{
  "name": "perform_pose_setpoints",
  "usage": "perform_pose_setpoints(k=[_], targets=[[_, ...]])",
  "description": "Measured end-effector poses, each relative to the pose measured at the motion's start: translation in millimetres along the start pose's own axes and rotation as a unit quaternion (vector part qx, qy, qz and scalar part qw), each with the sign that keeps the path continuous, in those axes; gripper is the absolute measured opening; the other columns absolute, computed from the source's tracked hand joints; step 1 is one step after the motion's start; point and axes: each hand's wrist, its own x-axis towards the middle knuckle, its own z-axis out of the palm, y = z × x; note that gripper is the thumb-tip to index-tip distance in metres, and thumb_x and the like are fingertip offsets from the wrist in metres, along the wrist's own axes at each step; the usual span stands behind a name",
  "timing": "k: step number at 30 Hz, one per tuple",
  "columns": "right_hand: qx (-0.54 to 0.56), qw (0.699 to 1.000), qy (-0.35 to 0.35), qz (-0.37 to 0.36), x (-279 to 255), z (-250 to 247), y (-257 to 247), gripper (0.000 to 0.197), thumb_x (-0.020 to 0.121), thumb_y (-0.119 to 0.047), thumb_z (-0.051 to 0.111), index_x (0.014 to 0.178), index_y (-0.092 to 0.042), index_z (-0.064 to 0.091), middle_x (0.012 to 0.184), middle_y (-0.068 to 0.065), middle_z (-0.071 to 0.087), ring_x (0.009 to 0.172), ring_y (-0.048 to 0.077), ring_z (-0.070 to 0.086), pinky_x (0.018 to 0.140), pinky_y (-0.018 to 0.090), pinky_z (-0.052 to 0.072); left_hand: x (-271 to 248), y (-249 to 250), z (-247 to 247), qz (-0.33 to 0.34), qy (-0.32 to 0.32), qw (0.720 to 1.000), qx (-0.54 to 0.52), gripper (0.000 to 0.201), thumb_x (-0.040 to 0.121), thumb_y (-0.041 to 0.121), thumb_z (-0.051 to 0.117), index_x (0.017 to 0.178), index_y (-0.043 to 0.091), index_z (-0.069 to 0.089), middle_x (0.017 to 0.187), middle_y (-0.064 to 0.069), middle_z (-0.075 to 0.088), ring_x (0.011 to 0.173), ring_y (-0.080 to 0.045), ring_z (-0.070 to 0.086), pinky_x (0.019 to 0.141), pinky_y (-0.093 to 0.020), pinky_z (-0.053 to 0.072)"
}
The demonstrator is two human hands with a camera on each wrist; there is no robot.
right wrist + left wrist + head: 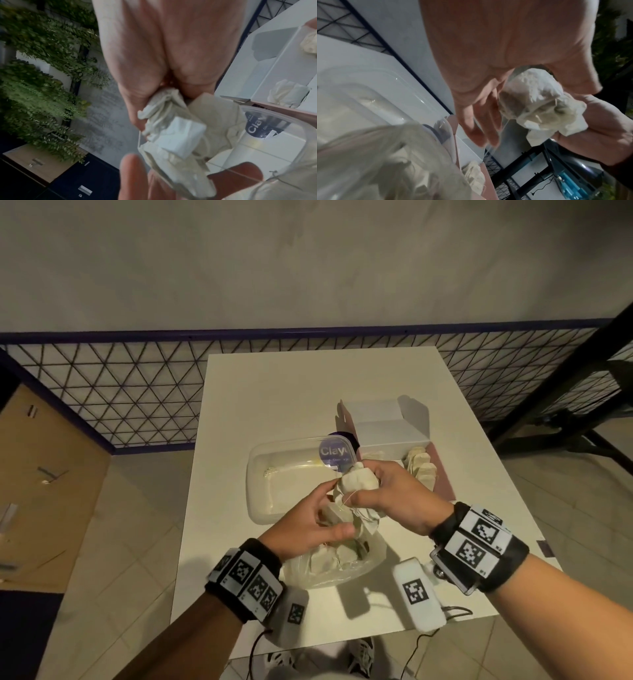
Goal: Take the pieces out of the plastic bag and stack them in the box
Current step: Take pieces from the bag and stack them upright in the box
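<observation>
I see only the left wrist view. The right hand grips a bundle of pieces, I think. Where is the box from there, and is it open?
Observer: The box stands on the table just beyond the right hand, open, with its lid flap upright.
Operator: The bag is only a blur for me. Is it empty?
Observer: No. The bag lies on the table under the left hand, with several pieces inside.
Operator: What is the dark round thing behind the clear tub?
Observer: It bears a purple label beginning "Clay"; the rest is cut off.
</observation>
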Motion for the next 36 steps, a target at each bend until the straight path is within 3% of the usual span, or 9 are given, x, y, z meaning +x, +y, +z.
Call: perform_pose_setpoints(k=[3, 7, 11, 13, 18, 24, 26, 29, 36], targets=[[0.006, 1.0, 0.02, -0.008, 4, 5, 5, 0.026, 0.077, 0.003, 0.069, 0.102, 0.001, 0.062, 0.089, 0.015, 0.067, 0.078, 0.022, 0.062, 0.073, 0.032, 0.05, 3, 4, 10, -0.036, 0.037, 0.992, -0.115, 0.061, 0.08, 0.032, 0.072, 0.135, 0.024, 0.044, 0.111, -0.003, 0.066, 0.092, -0.02, 0.069, 0.081, -0.039, 0.056], [-0.01, 0.996, 0.084, -0.037, 13, 18, 20, 0.026, 0.081, -0.011, 0.07, 0.106, -0.007, 0.062, 0.098, 0.018, 0.071, 0.089, 0.034, 0.067, 0.081, 0.043, 0.053, 10, 5, 17, -0.062, 0.084, 0.95, -0.295, 0.042, 0.085, 0.031, 0.056, 0.125, 0.017, 0.055, 0.126, -0.005, 0.061, 0.114, -0.024, 0.06, 0.078, -0.045, 0.057], [-0.146, 0.982, 0.091, -0.081, 19, 32, 31, 0.018, 0.088, -0.016, 0.061, 0.105, -0.012, 0.056, 0.095, 0.006, 0.066, 0.084, 0.02, 0.063, 0.074, 0.024, 0.05, 15, 5, 19, -0.104, 0.099, 0.925, -0.353, 0.051, 0.087, 0.039, 0.054, 0.133, 0.016, 0.053, 0.13, -0.013, 0.06, 0.118, -0.027, 0.059, 0.094, -0.049, 0.05], [-0.235, 0.963, 0.077, -0.108, 21, 37, 38, 0.021, 0.09, -0.02, 0.055, 0.111, -0.016, 0.052, 0.104, 0.001, 0.058, 0.094, 0.015, 0.055, 0.079, 0.02, 0.042, 17, 4, 18, -0.113, 0.105, 0.92, -0.361, 0.054, 0.087, 0.039, 0.057, 0.135, 0.016, 0.051, 0.133, -0.012, 0.058, 0.121, -0.024, 0.057, 0.094, -0.046, 0.049], [-0.458, 0.885, 0.075, -0.029, 22, 36, 45, 0.053, 0.082, -0.054, 0.033, 0.124, -0.024, 0.041, 0.132, 0.0, 0.033, 0.12, 0.02, 0.029, 0.089, 0.035, 0.026, 17, 1, 13, -0.122, 0.121, 0.906, -0.388, 0.047, 0.08, 0.029, 0.068, 0.126, 0.019, 0.059, 0.133, -0.009, 0.055, 0.11, -0.023, 0.062, 0.08, -0.041, 0.053], [-0.189, 0.981, 0.038, -0.037, 12, 21, 44, 0.084, 0.07, -0.052, 0.071, 0.14, -0.026, 0.033, 0.134, -0.008, 0.04, 0.122, 0.008, 0.04, 0.104, 0.028, 0.035, 14, 1, 8, -0.111, 0.115, 0.886, -0.436, 0.032, 0.09, 0.022, 0.054, 0.12, 0.014, 0.06, 0.11, -0.015, 0.069, 0.092, -0.027, 0.069, 0.071, -0.038, 0.056], [-0.11, 0.989, 0.091, -0.045, 8, 17, 47, 0.068, 0.07, -0.053, 0.069, 0.128, -0.027, 0.045, 0.121, -0.006, 0.052, 0.109, 0.012, 0.052, 0.093, 0.026, 0.047, 13, 2, 6, -0.113, 0.111, 0.887, -0.434, 0.03, 0.091, 0.024, 0.054, 0.118, 0.013, 0.06, 0.109, -0.014, 0.07, 0.091, -0.026, 0.07, 0.071, -0.037, 0.056], [-0.085, 0.986, 0.129, -0.061, 3, 15, 47, 0.031, 0.08, -0.03, 0.071, 0.105, -0.023, 0.054, 0.098, 0.0, 0.056, 0.089, 0.01, 0.054, 0.078, 0.017, 0.048, 15, 2, 5, -0.107, 0.086, 0.895, -0.426, 0.032, 0.085, 0.025, 0.057, 0.114, 0.012, 0.061, 0.107, -0.014, 0.071, 0.09, -0.025, 0.071, 0.066, -0.036, 0.058], [0.013, 0.992, 0.122, -0.04, 2, 5, 42, 0.014, 0.078, -0.008, 0.073, 0.079, -0.008, 0.058, 0.071, 0.01, 0.052, 0.062, 0.012, 0.049, 0.065, 0.024, 0.046, 13, -2, 3, -0.106, 0.088, 0.903, -0.407, 0.041, 0.079, 0.025, 0.069, 0.115, 0.007, 0.061, 0.105, -0.018, 0.069, 0.084, -0.031, 0.07, 0.062, -0.038, 0.057]])
